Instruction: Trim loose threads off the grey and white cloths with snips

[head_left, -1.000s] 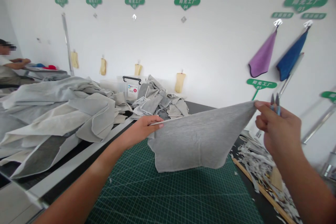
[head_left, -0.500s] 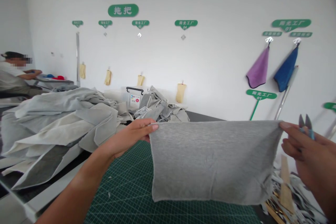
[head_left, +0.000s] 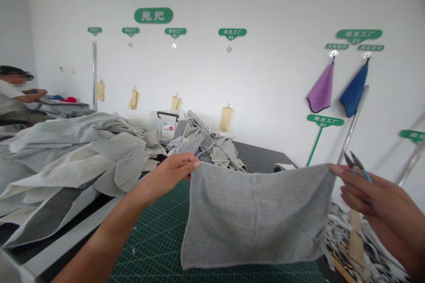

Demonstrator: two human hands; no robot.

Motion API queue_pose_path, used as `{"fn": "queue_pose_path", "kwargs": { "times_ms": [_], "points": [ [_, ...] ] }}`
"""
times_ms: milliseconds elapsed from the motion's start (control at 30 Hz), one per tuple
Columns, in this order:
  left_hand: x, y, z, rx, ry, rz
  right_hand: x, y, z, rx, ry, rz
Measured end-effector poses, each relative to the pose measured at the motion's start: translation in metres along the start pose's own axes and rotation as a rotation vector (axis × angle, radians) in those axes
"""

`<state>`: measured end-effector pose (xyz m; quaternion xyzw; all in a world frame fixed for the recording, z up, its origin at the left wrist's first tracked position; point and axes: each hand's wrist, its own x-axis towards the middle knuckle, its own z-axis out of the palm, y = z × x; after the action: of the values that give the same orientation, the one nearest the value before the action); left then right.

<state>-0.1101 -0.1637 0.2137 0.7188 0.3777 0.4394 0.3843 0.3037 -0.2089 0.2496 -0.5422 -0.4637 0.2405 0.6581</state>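
A grey rectangular cloth (head_left: 252,216) hangs in the air in front of me, above a green cutting mat (head_left: 159,247). My left hand (head_left: 174,172) pinches its upper left corner. My right hand (head_left: 372,199) pinches its upper right corner and also holds small thread snips (head_left: 357,166), whose tips stick up above the fingers. The cloth sags slightly in the middle between both hands.
A big heap of grey fabric (head_left: 76,154) covers the table at left, with a smaller pile (head_left: 202,139) and a clear box (head_left: 164,124) behind. Fabric scraps (head_left: 352,247) lie at right. A person (head_left: 15,97) sits at far left. Purple and blue cloths hang on the wall.
My hands have come a little closer together, so the cloth that was stretched taut and level half a second ago now sags in the middle. Earlier it was tilted, right corner higher.
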Motion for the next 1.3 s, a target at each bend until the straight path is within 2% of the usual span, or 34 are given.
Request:
{"fn": "queue_pose_path", "kwargs": {
  "times_ms": [67,167,300,367,433,467,533,633,700,767,833,933,1067,1167,1300],
  "points": [
    [-0.003,0.006,0.016,0.075,-0.056,0.059,-0.019,-0.005,0.017,-0.04,-0.179,0.077],
    [-0.013,0.017,0.046,0.133,-0.165,0.169,-0.048,-0.011,0.047,-0.11,-0.357,0.068],
    [-0.022,0.023,0.088,0.043,-0.372,0.309,-0.076,-0.016,0.08,-0.178,-0.651,0.03],
    [-0.023,0.019,0.104,-0.057,-0.513,0.303,-0.084,-0.014,0.091,-0.195,-0.726,0.001],
    [-0.02,0.012,0.112,-0.124,-0.592,0.23,-0.086,-0.009,0.097,-0.194,-0.735,-0.015],
    [-0.019,0.008,0.113,-0.135,-0.588,0.19,-0.085,-0.005,0.098,-0.189,-0.724,-0.011],
    [-0.014,0.001,0.108,-0.12,-0.486,0.133,-0.08,0.006,0.099,-0.173,-0.667,0.025],
    [-0.009,-0.003,0.095,-0.096,-0.225,0.088,-0.072,0.024,0.095,-0.147,-0.586,0.111],
    [-0.008,-0.003,0.089,-0.132,-0.059,0.066,-0.071,0.035,0.093,-0.111,-0.585,0.15],
    [-0.011,0.0,0.089,-0.207,0.043,0.058,-0.076,0.044,0.095,-0.051,-0.605,0.191],
    [-0.014,0.004,0.094,-0.293,0.069,0.062,-0.086,0.051,0.1,0.024,-0.626,0.24],
    [-0.017,0.006,0.106,-0.39,0.038,0.069,-0.1,0.06,0.109,0.11,-0.685,0.293],
    [-0.012,-0.011,0.118,-0.364,0.061,0.102,-0.105,0.077,0.115,0.114,-0.772,0.321],
    [-0.007,-0.036,0.123,-0.323,0.051,0.071,-0.1,0.095,0.115,0.09,-0.732,0.33],
    [-0.013,-0.059,0.126,-0.26,0.041,-0.051,-0.091,0.115,0.113,0.134,-0.581,0.35]
  ]
}}
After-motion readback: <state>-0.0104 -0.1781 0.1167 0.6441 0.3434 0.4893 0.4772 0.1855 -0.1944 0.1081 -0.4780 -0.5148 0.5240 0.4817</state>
